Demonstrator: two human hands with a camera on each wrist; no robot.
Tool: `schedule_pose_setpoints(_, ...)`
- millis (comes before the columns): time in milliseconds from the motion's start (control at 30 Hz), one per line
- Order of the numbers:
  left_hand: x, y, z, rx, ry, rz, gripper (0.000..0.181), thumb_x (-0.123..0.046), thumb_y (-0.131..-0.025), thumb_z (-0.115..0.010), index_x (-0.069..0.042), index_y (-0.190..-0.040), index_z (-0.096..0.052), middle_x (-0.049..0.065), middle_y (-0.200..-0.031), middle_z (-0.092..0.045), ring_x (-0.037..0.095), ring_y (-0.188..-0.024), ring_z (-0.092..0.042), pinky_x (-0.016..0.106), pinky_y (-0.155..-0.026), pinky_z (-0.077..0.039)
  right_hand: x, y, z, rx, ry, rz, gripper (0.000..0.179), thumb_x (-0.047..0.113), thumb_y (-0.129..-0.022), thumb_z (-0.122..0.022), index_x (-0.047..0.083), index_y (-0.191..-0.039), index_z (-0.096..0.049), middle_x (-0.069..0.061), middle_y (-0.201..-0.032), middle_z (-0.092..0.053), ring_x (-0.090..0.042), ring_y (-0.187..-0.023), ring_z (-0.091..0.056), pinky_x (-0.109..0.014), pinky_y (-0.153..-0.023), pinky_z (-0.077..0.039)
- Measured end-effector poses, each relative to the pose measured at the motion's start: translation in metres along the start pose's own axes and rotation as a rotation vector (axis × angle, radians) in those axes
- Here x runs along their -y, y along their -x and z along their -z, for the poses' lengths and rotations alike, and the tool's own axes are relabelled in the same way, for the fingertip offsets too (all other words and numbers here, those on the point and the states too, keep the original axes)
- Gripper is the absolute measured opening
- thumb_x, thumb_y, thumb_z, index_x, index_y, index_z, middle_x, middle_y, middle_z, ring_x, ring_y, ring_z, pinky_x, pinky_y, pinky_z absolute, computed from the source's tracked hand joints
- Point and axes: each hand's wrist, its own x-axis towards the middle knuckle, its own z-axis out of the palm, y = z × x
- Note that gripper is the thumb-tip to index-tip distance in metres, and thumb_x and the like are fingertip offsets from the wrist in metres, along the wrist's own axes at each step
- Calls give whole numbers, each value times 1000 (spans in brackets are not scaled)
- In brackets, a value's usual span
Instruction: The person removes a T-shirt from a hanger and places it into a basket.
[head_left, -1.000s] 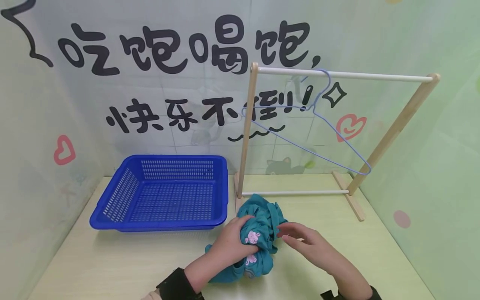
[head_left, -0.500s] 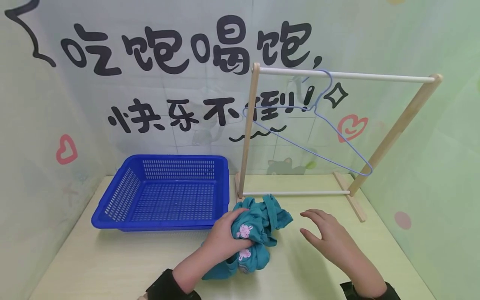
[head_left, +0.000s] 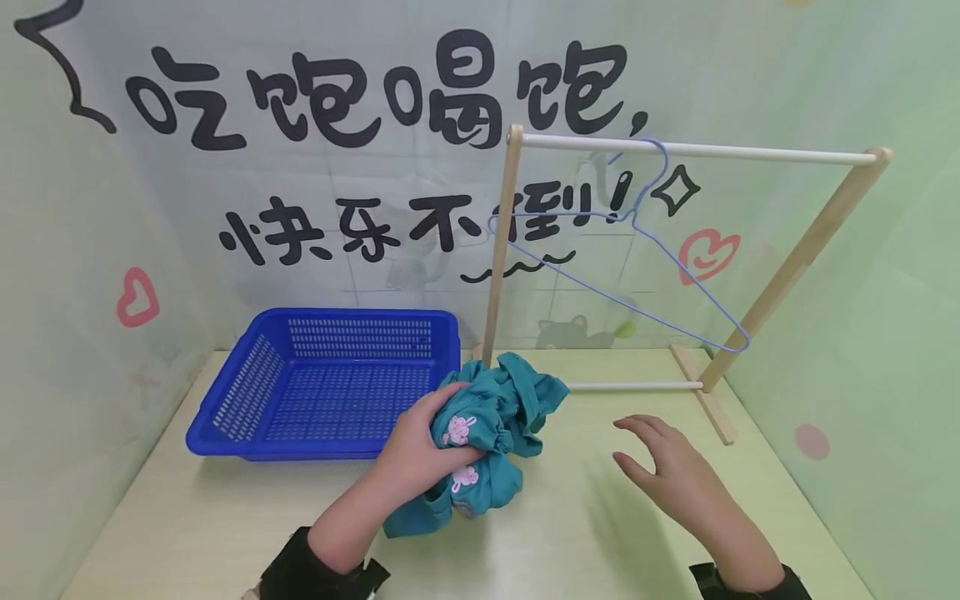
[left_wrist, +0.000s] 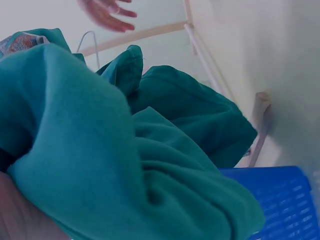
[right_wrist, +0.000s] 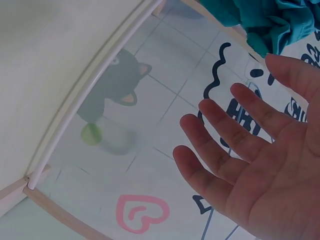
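Note:
A bunched teal garment (head_left: pixel 495 417) with pink flower-like fastenings is gripped in my left hand (head_left: pixel 420 446), thumb across its front and fingers over its upper left side. It hangs over the table beside the basket's right front corner, a flap drooping at lower left. In the left wrist view the teal cloth (left_wrist: pixel 100 145) fills most of the frame and hides nearly all of that hand. My right hand (head_left: pixel 675 475) is held apart to the right, fingers loosely spread. The right wrist view shows the same right hand (right_wrist: pixel 250 165) with its palm bare, the garment (right_wrist: pixel 280 22) beyond the thumb.
A blue plastic basket (head_left: pixel 202 433) stands at the back left of the table (head_left: pixel 570 533). Behind the garment, a wooden rack (head_left: pixel 795 258) with a white top rod (head_left: pixel 750 153) carries a thin blue hanger (head_left: pixel 693 287). Printed walls close in the back and sides.
My left hand has lifted the garment and carried it left and up, toward the basket. My right hand has drawn away from the cloth to the right, and its fingers have spread.

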Motion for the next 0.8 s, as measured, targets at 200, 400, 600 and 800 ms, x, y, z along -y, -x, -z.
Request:
schedule_pose_setpoints(200,-9,-2,22,-13,24,8,72,-22,-74,-79,-24,-138,-47,6,-140,-49,29,-125,-48,54,-100,-41,-3,-1,3,0,-1,-4,38,24,-90,-64,8,-124,-58,-10,-128,-56,-34,-119,-51,-53,-95,-43)
schedule_pose_setpoints(400,-13,-4,44,-50,65,34,73,-21,-77,-78,-24,-141,-43,7,-142,-47,30,-127,-46,53,-101,-40,-7,1,4,-1,-6,-9,38,24,-90,-63,7,-124,-58,-11,-128,-56,-35,-119,-51,-53,-95,-42)
schedule_pose_setpoints(600,-15,-5,59,-68,113,56,74,-21,-80,-75,-22,-144,-38,8,-144,-44,30,-128,-44,53,-103,-39,-10,1,4,1,-8,-24,38,25,-90,-63,8,-125,-57,-10,-128,-55,-34,-120,-51,-53,-95,-42)
schedule_pose_setpoints(800,-16,-5,68,-89,138,53,75,-20,-81,-74,-22,-145,-37,9,-146,-41,30,-130,-42,53,-105,-37,-12,1,3,-8,-11,-11,39,24,-90,-64,7,-124,-58,-11,-127,-56,-34,-119,-52,-52,-95,-43)
